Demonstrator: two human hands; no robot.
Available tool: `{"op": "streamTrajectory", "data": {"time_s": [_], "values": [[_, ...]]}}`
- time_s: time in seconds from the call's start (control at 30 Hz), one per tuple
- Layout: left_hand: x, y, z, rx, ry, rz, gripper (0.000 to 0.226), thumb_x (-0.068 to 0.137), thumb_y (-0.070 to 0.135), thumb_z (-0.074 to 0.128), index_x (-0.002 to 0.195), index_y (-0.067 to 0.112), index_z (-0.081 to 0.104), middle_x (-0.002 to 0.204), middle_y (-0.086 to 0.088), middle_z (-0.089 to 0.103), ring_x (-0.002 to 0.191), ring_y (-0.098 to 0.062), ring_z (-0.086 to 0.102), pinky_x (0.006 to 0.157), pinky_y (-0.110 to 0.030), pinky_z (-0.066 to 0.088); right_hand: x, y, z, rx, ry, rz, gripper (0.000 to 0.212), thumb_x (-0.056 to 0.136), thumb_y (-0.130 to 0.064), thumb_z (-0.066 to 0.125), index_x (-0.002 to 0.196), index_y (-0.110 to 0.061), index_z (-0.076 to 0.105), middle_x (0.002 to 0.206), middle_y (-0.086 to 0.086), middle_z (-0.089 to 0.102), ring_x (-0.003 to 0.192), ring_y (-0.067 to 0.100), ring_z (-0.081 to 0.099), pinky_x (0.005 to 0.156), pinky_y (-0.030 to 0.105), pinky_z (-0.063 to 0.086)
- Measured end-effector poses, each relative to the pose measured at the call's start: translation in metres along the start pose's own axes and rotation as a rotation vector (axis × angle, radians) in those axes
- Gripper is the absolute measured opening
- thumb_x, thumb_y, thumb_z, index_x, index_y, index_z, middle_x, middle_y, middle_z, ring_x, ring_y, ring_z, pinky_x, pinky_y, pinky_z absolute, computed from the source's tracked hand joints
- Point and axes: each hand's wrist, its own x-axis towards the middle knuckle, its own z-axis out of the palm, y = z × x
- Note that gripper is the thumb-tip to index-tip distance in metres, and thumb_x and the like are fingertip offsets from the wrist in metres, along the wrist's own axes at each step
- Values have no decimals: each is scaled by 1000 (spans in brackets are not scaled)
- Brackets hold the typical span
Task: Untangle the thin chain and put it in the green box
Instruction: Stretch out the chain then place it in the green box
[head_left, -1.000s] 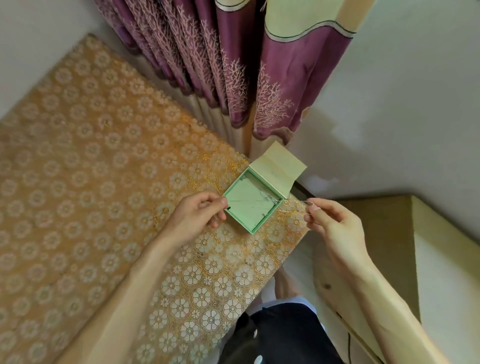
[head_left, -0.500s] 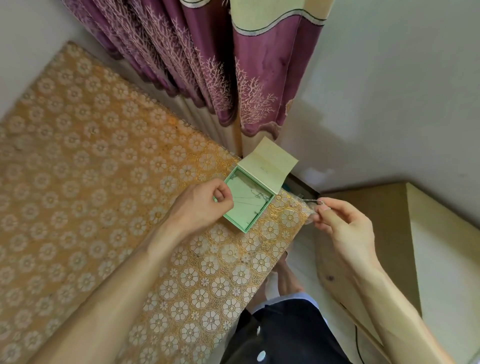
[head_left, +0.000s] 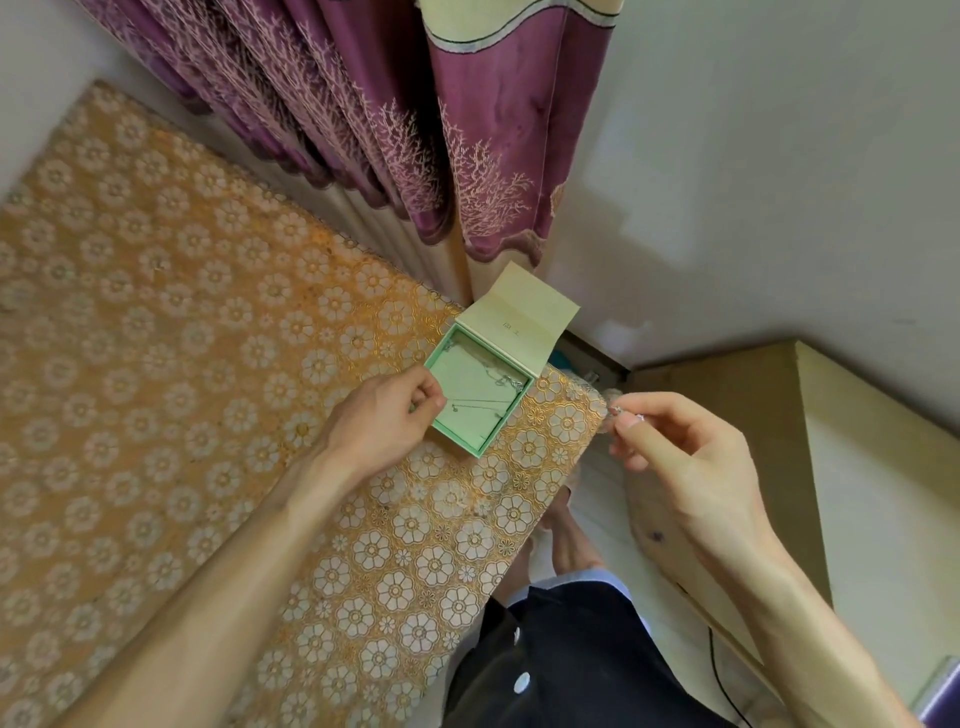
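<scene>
Faintly, small print on green box lid, unreadable.

Quick tally, here we go: 1 green box, with 1 lid on it, and 1 chain. 2 hands in shot, that's 1 left hand and 1 right hand. Around them, 1 flowered tablecloth, 1 purple curtain, 1 cardboard carton, 1 black cable.
</scene>
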Motion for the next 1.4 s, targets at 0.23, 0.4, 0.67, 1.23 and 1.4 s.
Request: {"op": "streamTrajectory", "data": {"time_s": [0.23,0.4,0.67,1.23,1.4], "values": [[-7,-6,1,92,87,136,17,102,33,47,104,22,59,103,9,63,75,-9,57,64,-29,52,-3,-41,6,-15,-16,-165,19,94,-8,66,89,-25,74,78,-8,73,64,-1,61,63,10,47],[-16,-25,5,-48,174,115,19,102,35,50,106,23,64,105,12,64,93,-9,61,83,-34,55,-5,-58,17,-8,-73,-170,22,92,-6,66,86,-25,74,75,-3,71,63,2,57,65,14,47],[-34,-38,11,-125,134,18,27,100,34,54,126,25,59,126,8,62,113,-8,56,102,-30,46,-17,-77,49,-114,-206,-217,12,91,-19,70,88,-29,76,82,3,73,81,31,64,74,41,53],[-65,37,-19,-889,-107,309,28,105,27,50,103,7,69,84,-1,68,77,1,60,73,-15,48,-6,-101,49,-152,-80,-267,13,92,-12,69,87,-22,76,72,-11,73,61,-4,61,59,8,45],[-66,-3,-15,-824,-92,183,21,104,30,48,98,23,68,80,12,67,80,3,62,82,-25,53,9,-78,38,-206,51,-212,12,93,-17,70,88,-27,76,72,-17,72,63,-6,61,62,10,48]]}}
